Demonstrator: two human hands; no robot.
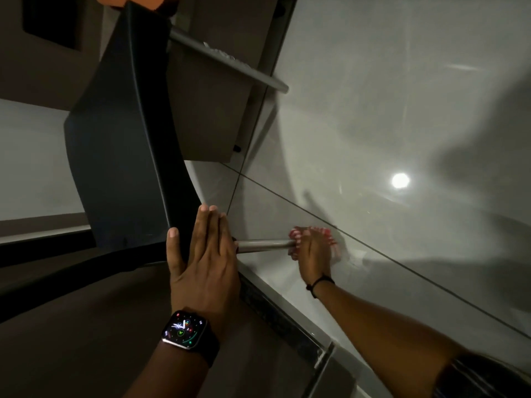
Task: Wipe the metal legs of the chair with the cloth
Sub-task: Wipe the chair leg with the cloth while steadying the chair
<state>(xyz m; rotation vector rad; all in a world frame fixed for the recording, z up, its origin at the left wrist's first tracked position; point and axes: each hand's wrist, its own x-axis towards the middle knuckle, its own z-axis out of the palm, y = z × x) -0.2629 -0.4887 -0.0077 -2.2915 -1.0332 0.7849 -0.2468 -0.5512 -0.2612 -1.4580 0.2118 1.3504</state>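
A dark chair [123, 156] lies tipped, its black seat edge toward me. One metal leg [264, 245] sticks out to the right near the floor; a second metal leg [230, 63] runs up at the top. My left hand [205, 254], wearing a watch, lies flat with fingers together against the seat's lower corner. My right hand [311, 251] is closed around the far end of the lower leg, with a red-and-white cloth [327, 235] wrapped under its fingers.
Glossy grey floor tiles [402, 124] fill the right side, with a lamp's reflection [400, 180]. A brown cabinet or wall panel [207, 119] stands behind the chair. A dark threshold strip [281, 320] runs diagonally below my hands.
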